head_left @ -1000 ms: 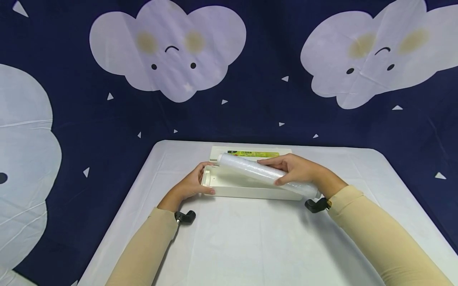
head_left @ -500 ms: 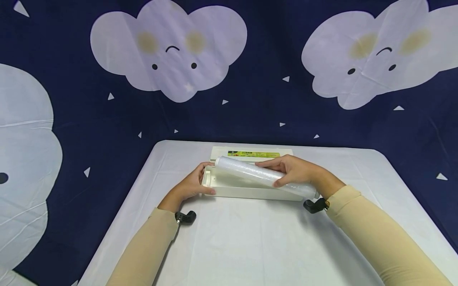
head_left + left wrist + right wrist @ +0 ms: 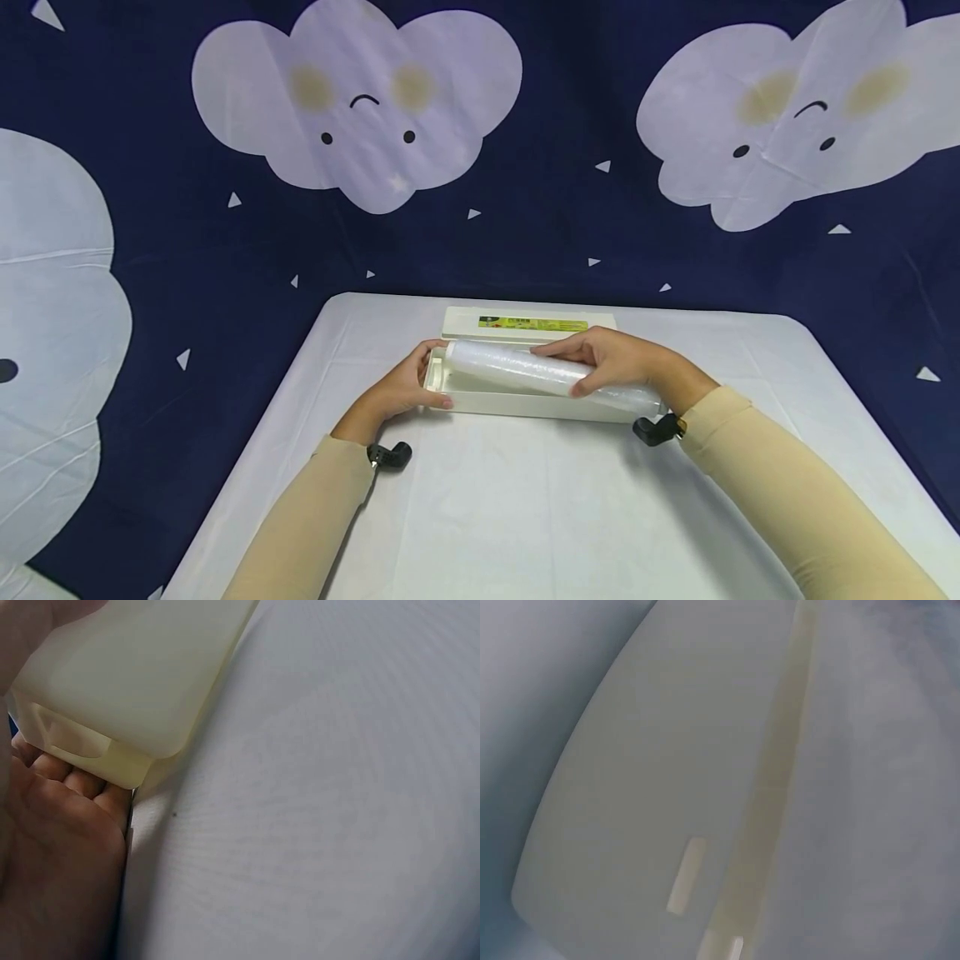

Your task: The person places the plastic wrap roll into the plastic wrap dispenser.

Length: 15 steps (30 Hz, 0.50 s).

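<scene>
A roll of cling film (image 3: 510, 367) lies slantwise over an opened cream plastic box (image 3: 525, 406), its left end low at the box's left part and its right end jutting over the front right corner. My right hand (image 3: 618, 362) grips the roll right of its middle, thumb in front and fingers behind. At the box's left end my left hand (image 3: 397, 387) holds the box, thumb on the front wall and fingers round the end. In the left wrist view the fingers of the left hand (image 3: 67, 817) lie against the box's end (image 3: 112, 705). The right wrist view shows the box's wall (image 3: 652, 772) close up.
Behind the box its lid (image 3: 457, 321) stands open, with a yellow-green label (image 3: 532, 324). The box rests on a white-covered table (image 3: 480, 500). A dark blue cloth (image 3: 555, 242) with printed clouds hangs behind the table's far edge.
The roll's left end has come down and slightly left, towards the box. My right hand has shifted a little left with it. My left hand stays on the box's left end.
</scene>
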Tool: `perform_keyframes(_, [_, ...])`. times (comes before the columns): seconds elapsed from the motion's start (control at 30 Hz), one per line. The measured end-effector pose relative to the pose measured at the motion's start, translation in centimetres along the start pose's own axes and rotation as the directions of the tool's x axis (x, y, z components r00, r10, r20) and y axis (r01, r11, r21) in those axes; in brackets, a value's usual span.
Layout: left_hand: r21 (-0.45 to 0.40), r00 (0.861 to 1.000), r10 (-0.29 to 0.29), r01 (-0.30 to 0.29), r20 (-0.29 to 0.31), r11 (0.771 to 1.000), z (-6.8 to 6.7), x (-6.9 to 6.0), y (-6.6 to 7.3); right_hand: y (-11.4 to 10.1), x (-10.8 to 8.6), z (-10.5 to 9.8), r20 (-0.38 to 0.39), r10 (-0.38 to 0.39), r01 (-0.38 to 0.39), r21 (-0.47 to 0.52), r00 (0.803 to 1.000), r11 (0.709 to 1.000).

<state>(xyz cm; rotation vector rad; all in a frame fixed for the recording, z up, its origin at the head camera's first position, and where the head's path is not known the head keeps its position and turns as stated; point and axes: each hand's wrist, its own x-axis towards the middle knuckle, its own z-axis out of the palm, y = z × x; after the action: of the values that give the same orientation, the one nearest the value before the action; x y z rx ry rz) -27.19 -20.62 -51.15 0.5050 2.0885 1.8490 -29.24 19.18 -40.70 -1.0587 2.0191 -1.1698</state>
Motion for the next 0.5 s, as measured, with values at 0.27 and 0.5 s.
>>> perform_keyframes(0.27, [0.011,1.0,-0.011,0.011,0.003,1.0,-0.1,0.0,0.0,-0.2,0.7,0.1,0.05,-0.003,0.003,0.005,0.999,1.0])
perform_keyframes(0.5, [0.015,1.0,-0.003,0.003,0.011,1.0,-0.1,-0.1,0.1,-0.2,1.3,0.3,0.078,0.024,-0.027,0.034,0.997,0.999])
